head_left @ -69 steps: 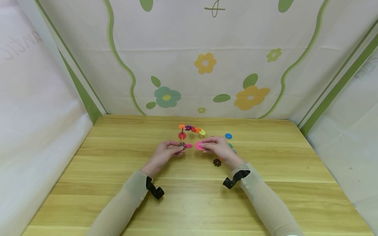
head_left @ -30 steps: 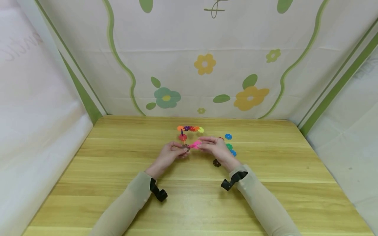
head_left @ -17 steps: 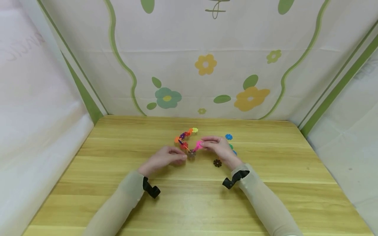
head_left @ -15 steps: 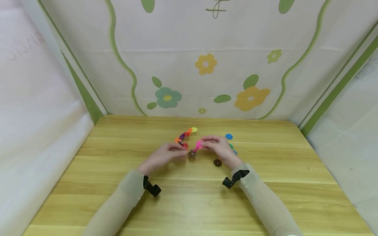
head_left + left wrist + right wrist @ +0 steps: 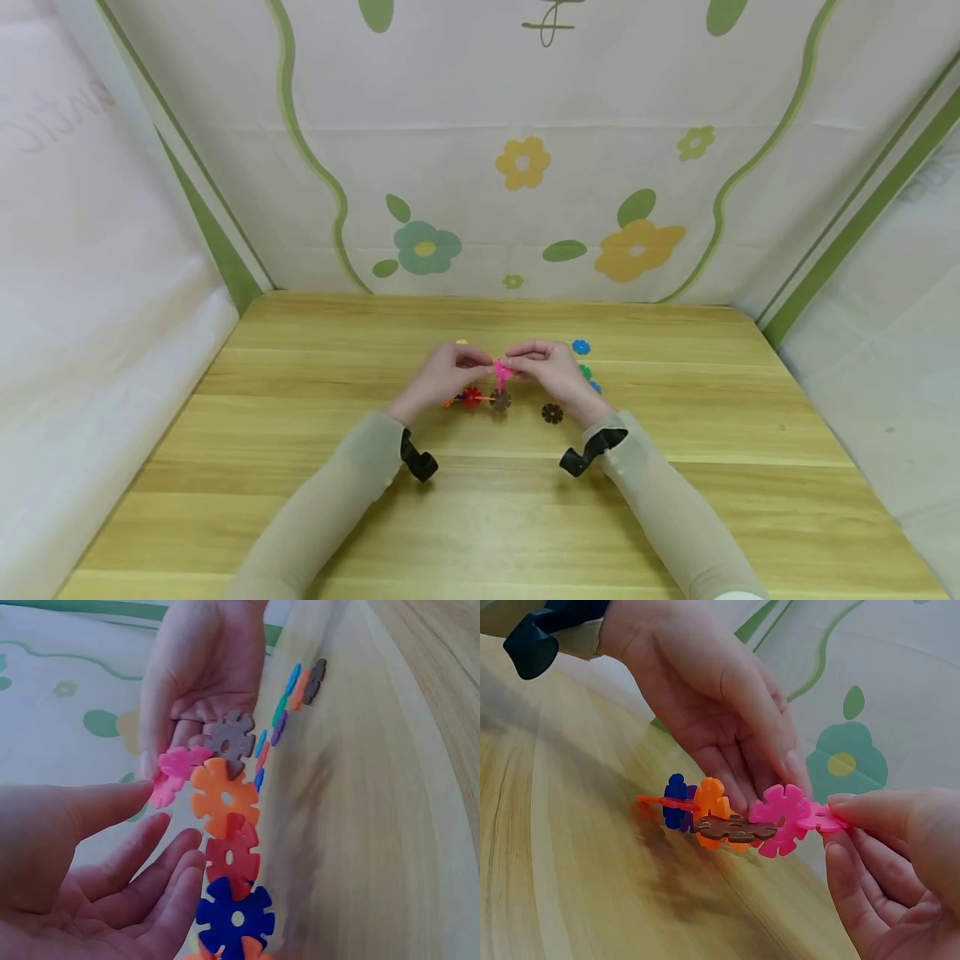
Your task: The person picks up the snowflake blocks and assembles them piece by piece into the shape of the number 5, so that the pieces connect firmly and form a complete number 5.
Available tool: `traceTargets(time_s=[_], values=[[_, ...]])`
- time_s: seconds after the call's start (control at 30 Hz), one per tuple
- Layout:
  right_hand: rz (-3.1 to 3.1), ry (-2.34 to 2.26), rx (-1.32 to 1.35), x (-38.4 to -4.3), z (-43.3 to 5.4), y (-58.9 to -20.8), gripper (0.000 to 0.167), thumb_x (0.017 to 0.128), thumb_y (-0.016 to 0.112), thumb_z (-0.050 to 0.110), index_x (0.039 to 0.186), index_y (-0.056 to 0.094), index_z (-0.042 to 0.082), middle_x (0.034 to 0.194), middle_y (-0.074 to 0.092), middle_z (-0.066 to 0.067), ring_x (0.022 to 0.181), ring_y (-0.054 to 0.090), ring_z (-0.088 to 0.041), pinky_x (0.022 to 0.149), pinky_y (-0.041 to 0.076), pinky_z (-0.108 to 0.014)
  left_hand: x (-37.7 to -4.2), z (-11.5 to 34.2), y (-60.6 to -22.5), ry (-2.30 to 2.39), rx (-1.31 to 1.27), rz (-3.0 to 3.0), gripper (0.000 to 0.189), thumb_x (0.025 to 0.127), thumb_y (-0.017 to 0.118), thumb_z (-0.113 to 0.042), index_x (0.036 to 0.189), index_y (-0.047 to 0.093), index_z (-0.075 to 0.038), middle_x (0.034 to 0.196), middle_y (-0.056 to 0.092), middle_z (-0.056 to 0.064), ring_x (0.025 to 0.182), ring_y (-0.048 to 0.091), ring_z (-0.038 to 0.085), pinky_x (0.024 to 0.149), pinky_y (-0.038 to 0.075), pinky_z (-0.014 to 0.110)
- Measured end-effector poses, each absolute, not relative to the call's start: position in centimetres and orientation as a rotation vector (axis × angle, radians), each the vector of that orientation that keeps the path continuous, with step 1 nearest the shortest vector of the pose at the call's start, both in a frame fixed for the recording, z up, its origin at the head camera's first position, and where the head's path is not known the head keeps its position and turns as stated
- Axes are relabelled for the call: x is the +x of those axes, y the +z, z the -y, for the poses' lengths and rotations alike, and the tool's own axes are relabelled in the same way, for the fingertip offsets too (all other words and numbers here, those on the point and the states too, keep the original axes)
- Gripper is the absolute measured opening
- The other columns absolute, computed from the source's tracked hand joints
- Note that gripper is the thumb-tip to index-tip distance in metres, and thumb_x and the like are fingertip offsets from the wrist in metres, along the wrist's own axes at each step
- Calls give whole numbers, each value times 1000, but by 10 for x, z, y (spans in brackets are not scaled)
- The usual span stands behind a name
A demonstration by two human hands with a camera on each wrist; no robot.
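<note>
Small notched flower-shaped plastic discs are linked into a chain. Thumb and fingers of my right hand (image 5: 558, 375) pinch the pink disc (image 5: 821, 817) at its end. A second pink disc (image 5: 780, 821) joins it to a grey-brown disc (image 5: 500, 401), followed by an orange disc (image 5: 225, 796), a red disc (image 5: 233, 856) and a dark blue disc (image 5: 235, 915). My left hand (image 5: 444, 379) has its thumb tip at the pink discs, its fingers spread apart below in the left wrist view. Whether it touches them is unclear. The left forearm and hand partly hide the chain's far end.
Loose discs lie on the wooden table (image 5: 480, 517) to the right: a dark brown disc (image 5: 552, 413), a blue disc (image 5: 581, 347), a green disc (image 5: 585, 371) and others partly behind my right hand. A patterned cloth (image 5: 450, 167) stands behind the table.
My left hand let go of the grey-brown disc and moved over to the pink discs. The chain swung down and toward me, while my right hand kept hold of the pink disc.
</note>
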State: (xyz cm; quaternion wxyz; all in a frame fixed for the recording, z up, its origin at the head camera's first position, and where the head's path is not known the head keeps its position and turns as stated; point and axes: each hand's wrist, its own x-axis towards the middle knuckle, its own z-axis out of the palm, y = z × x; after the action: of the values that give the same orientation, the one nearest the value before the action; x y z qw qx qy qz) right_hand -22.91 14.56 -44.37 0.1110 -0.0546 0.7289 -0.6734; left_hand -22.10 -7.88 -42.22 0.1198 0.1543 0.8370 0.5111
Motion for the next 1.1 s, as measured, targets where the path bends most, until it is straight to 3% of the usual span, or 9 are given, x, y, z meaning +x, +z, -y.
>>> traceTargets(time_s=[0.3,0.63,0.77,0.97,1.1], values=[[-2131,-1994,-210,-230,-145,-443,41,95,76,18,121,65,-11,104,75,-13,95,71,-26,95,53,-49,-225,74,-428,1495,451,-2391,31,99,69,-35,114,74,-9,105,72,2,101,66,25,84,56,37],[-2304,-1969,-228,-237,-185,-430,47,96,75,24,127,65,-9,113,73,-14,109,63,-48,96,51,-56,-225,76,-430,1678,403,-2282,22,103,65,-24,106,70,-3,106,73,16,101,69,34,89,57,44],[-2436,-1845,-174,-241,-210,-430,45,96,75,29,126,68,-3,114,73,-13,109,64,-44,97,50,-56,-224,77,-430,1739,374,-2239,21,102,66,-23,103,68,-2,106,74,17,102,69,37,91,56,46],[-2655,-1427,-230,-244,-236,-442,31,91,81,24,115,76,4,104,75,-8,96,70,-27,87,56,-43,-221,77,-431,1804,359,-2238,21,101,68,-21,109,72,-2,104,75,12,102,70,36,91,56,46],[-2760,-1182,-324,-242,-243,-450,28,87,85,26,109,79,11,102,73,-1,91,66,-20,81,55,-38,-220,77,-432,1825,360,-2262,24,99,70,-24,110,75,-4,102,75,9,102,70,35,93,55,47]])
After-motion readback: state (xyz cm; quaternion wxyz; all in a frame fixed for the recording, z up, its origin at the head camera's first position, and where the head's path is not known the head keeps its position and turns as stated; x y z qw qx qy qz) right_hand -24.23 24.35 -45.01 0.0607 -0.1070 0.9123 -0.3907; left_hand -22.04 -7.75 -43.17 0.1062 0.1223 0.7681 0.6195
